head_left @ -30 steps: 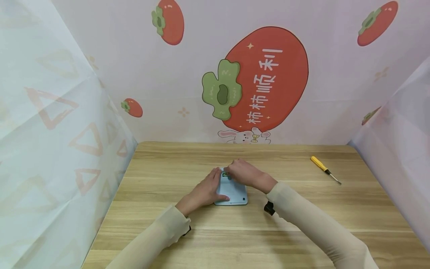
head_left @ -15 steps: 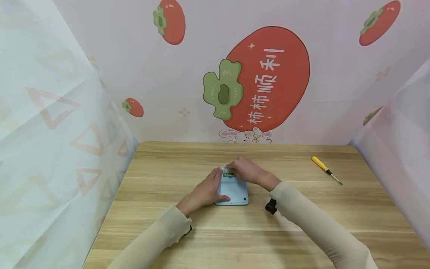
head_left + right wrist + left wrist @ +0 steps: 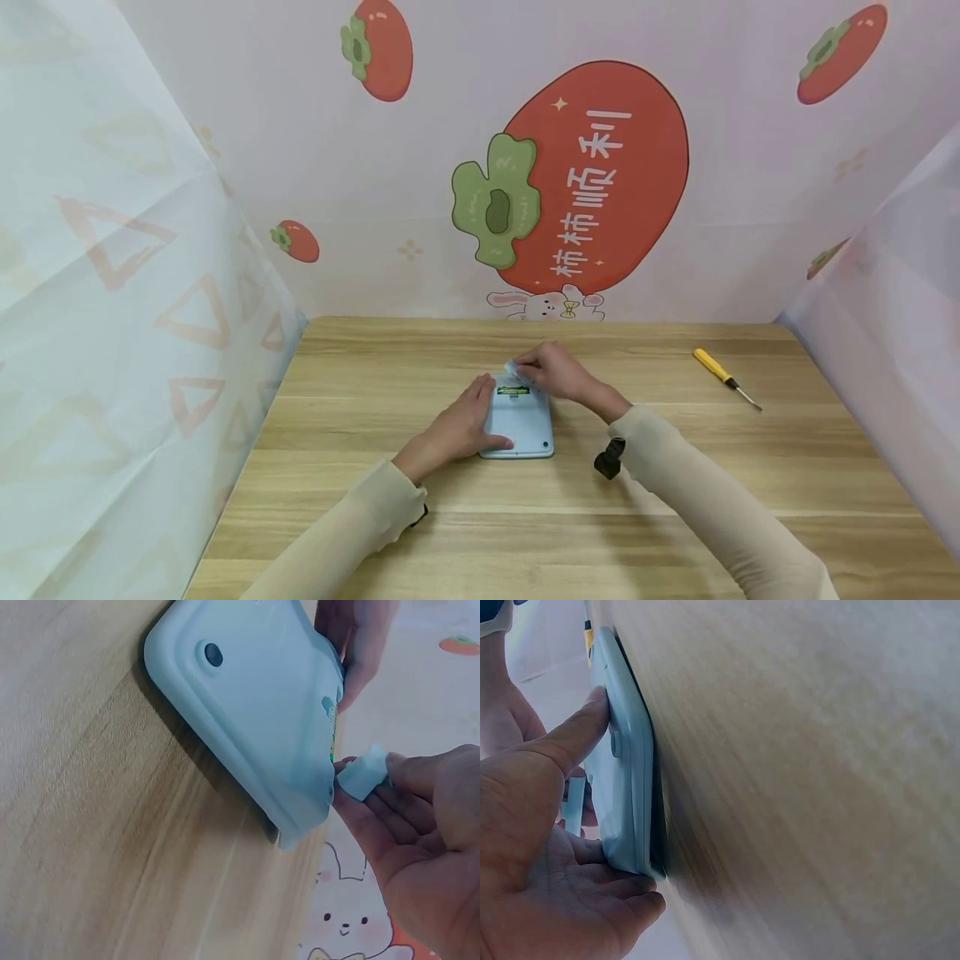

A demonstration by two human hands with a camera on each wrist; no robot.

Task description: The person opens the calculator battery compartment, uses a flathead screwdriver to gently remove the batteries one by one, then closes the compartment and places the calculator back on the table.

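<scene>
Two arms in cream sleeves (image 3: 705,479) are reaching forward over the wooden table (image 3: 360,367), converging on a pale blue device (image 3: 521,429). The left hand (image 3: 453,425) is slanting in from the near left, its thumb pressing on the near part of the device's upper face and its fingers bracing the far left corner, so that it is gripping that side between them. The right hand (image 3: 558,371) is angling in from the right, thumb and forefinger pinching a small pale blue cover (image 3: 364,774); in the right wrist view the other fingers are curling beneath that piece.

The device is lying on the table with its long axis running away from the person. The end with the slot (image 3: 513,397) is pointing toward the patterned wall (image 3: 337,183), and a green strip (image 3: 513,390) is showing crosswise there. A dark round spot (image 3: 545,444) is marking the near right corner.

The device is sitting between the hands: the left is touching its left side, while the right is hovering at its far right corner. The cover is standing tilted near the far edge; whether it is touching the device, I cannot tell. A yellow-handled screwdriver (image 3: 720,371) is lying well apart to the right.
</scene>
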